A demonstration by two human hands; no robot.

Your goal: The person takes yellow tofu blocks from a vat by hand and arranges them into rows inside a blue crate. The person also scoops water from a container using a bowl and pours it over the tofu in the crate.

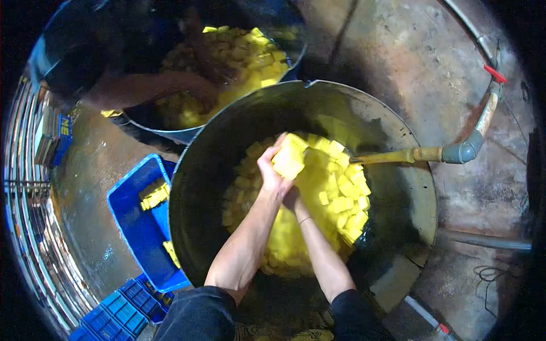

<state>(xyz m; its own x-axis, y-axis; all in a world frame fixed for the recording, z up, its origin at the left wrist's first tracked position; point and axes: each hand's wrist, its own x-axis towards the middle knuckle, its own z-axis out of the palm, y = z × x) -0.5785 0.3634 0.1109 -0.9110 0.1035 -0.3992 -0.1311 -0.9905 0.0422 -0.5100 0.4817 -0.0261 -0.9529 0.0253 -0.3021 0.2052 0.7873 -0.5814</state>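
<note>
A large round vat point(392, 113) stands in front of me, with many yellow blocks point(344, 184) in cloudy yellow liquid. Over its middle, my left hand point(272, 173) grips a smooth yellow block point(290, 156), its fingers along the far left side. My right hand point(292, 199) is just below and to the right, close against the left hand's heel. Its fingers are hidden, so I cannot tell whether it also supports the block. Both forearms reach in over the near rim.
A pipe with a yellowish spout point(398, 156) reaches over the vat's right rim. At the left is a blue bin point(133, 227) with some yellow blocks; blue crates point(116, 318) lie below it. Another person's arm point(153, 88) reaches into a second vat point(187, 133) at the upper left.
</note>
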